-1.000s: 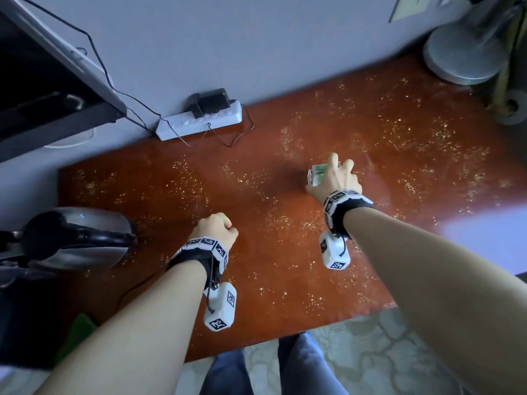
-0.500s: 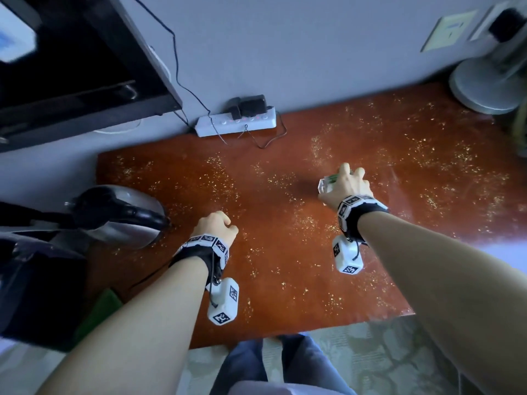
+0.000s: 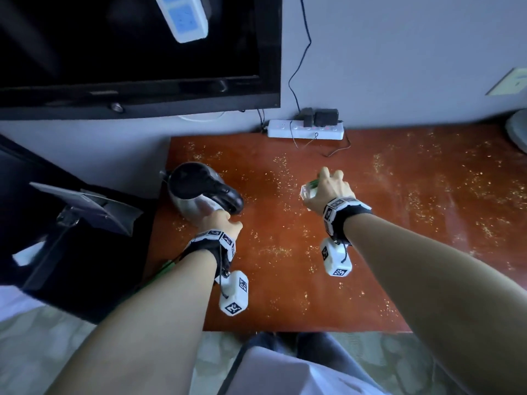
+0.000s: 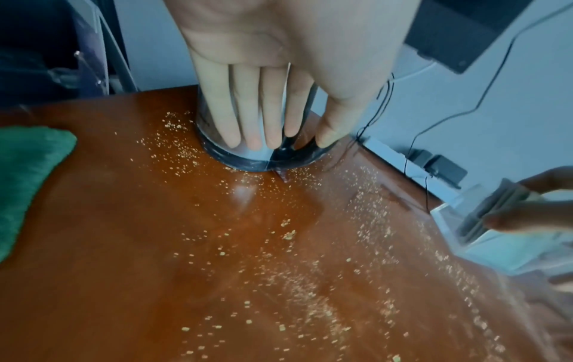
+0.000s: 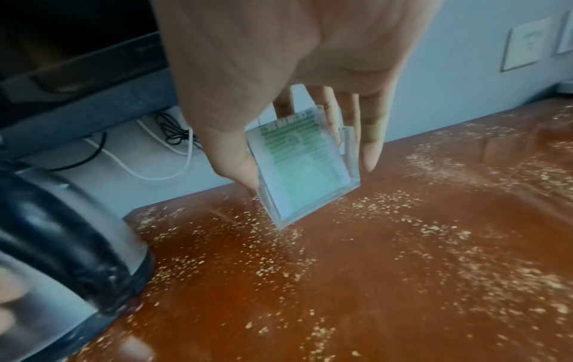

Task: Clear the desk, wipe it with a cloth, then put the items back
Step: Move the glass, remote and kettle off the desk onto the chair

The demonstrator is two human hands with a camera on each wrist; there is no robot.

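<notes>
The red-brown desk (image 3: 370,252) is strewn with pale crumbs. A steel kettle with a black lid and handle (image 3: 199,192) stands at its back left. My left hand (image 4: 279,139) lies with straight fingers against the kettle's side (image 4: 248,159). Over the middle of the desk my right hand (image 5: 308,174) pinches a clear acrylic holder with a green-striped card (image 5: 297,196), tilted, its lower corner just above the desktop. A green cloth (image 4: 28,176) lies at the desk's left front edge, left of my left hand.
A white power strip with black plugs and cables (image 3: 305,132) lies along the wall at the back. A black screen (image 3: 137,52) hangs above the back left. A dark cabinet with a clear stand (image 3: 85,212) adjoins the desk's left side. A grey round base (image 3: 517,135) sits far right.
My left hand has left its fist on the desk and reached forward-left to lay its fingers on the kettle. The head view has swung left and up. The right hand still holds the holder.
</notes>
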